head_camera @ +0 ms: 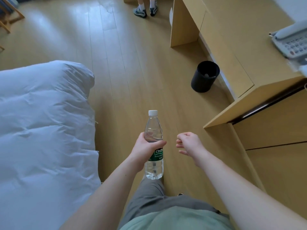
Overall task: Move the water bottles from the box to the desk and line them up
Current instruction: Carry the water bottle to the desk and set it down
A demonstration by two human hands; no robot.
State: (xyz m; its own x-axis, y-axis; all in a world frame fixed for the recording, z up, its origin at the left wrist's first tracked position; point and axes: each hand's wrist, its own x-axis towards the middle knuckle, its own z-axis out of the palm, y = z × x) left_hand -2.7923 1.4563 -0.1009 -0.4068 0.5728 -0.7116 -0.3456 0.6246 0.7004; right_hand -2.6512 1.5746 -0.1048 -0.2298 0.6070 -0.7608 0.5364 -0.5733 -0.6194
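Note:
My left hand grips a clear water bottle around its middle, just above the green label. The bottle has a white cap and stands upright in the air over the wooden floor. A short way to the right of the bottle, my right hand holds nothing, its fingers loosely curled and apart. The light wooden desk runs along the right side, its top well to the right of both hands. No box shows in this view.
A bed with a white duvet fills the left. A black waste bin stands on the floor beside the desk. A grey telephone sits on the desk top. Another person's feet stand at the top. A wooden cabinet is at the right.

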